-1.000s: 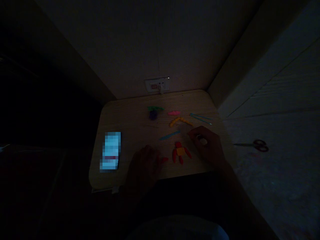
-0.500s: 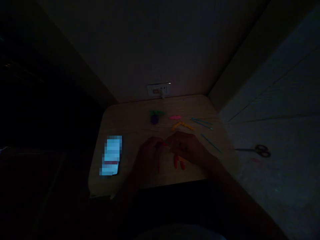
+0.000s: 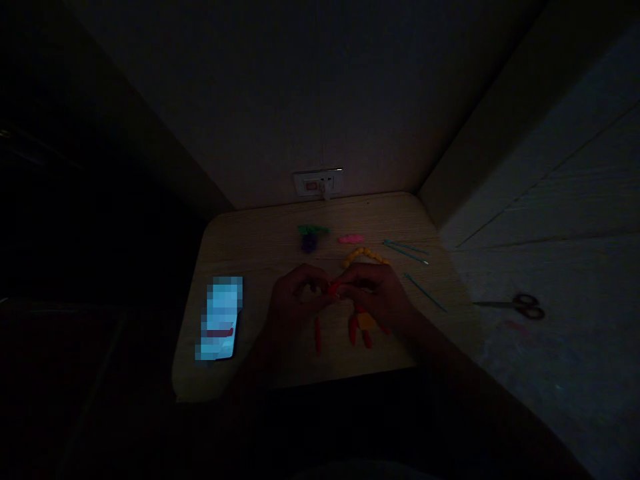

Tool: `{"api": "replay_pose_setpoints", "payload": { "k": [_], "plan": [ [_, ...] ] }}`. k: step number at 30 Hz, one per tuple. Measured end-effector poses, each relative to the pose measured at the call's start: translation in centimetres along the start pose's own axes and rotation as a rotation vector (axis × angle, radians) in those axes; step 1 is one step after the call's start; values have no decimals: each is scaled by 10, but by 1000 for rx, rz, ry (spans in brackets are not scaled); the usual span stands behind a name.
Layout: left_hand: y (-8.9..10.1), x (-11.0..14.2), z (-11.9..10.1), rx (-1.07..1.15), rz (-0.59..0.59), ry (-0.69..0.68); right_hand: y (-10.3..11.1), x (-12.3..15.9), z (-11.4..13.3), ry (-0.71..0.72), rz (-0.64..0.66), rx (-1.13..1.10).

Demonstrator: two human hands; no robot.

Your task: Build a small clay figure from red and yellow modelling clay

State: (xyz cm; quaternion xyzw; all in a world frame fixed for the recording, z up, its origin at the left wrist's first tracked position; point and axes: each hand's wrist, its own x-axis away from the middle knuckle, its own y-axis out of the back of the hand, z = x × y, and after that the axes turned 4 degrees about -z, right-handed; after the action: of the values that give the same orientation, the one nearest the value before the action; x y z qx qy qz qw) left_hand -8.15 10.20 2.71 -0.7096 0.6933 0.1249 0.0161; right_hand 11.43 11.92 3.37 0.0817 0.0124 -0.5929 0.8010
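Observation:
My left hand (image 3: 300, 297) and my right hand (image 3: 377, 293) meet over the middle of the table. Their fingertips pinch a small red piece of modelling clay (image 3: 334, 289) from both sides. Just below my right hand lies a clay figure with an orange block (image 3: 367, 321) and red limb-like pieces (image 3: 353, 330); my hand covers its upper part. A thin red clay strip (image 3: 318, 335) rests on the wood below my left hand. Beyond the right hand a knobbly yellow-orange clay strand (image 3: 365, 252) curves, partly hidden by the fingers.
On the small wooden table (image 3: 260, 233) are a pink clay piece (image 3: 351, 239), a purple ball (image 3: 309, 243) beside a green piece (image 3: 313, 229), thin blue tools (image 3: 425, 292) and a lit phone (image 3: 220, 320). Scissors (image 3: 525, 306) lie off the right edge. A wall socket (image 3: 318, 183) is behind.
My fingers have shifted around the red clay, which now shows more between the fingertips. The left hand's fingers have curled into a loop. More of the orange block and red strip is visible.

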Motion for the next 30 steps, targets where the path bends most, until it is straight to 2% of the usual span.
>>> {"api": "replay_pose_setpoints", "payload": {
  "k": [4, 7, 13, 18, 21, 24, 30],
  "plan": [
    [0, -5, 5, -3, 55, -264, -4, 0, -3, -50, 13, -103],
    [0, -8, 5, -8, 23, -357, -5, 2, -2, -76, 53, -112],
    [-3, -8, 7, -31, -31, -398, -5, 3, -1, -108, 42, -154],
    [-3, -3, 10, -40, 21, -327, -2, 2, -4, -124, -1, -163],
    [-3, -1, 12, -70, 1, -301, -1, 3, -7, -96, -41, -143],
    [-3, 1, 13, -100, -35, -316, 0, 4, -8, -79, -54, -117],
    [-1, 2, 12, -177, -27, -350, -2, 3, -9, -81, -44, -85]
  ]
}}
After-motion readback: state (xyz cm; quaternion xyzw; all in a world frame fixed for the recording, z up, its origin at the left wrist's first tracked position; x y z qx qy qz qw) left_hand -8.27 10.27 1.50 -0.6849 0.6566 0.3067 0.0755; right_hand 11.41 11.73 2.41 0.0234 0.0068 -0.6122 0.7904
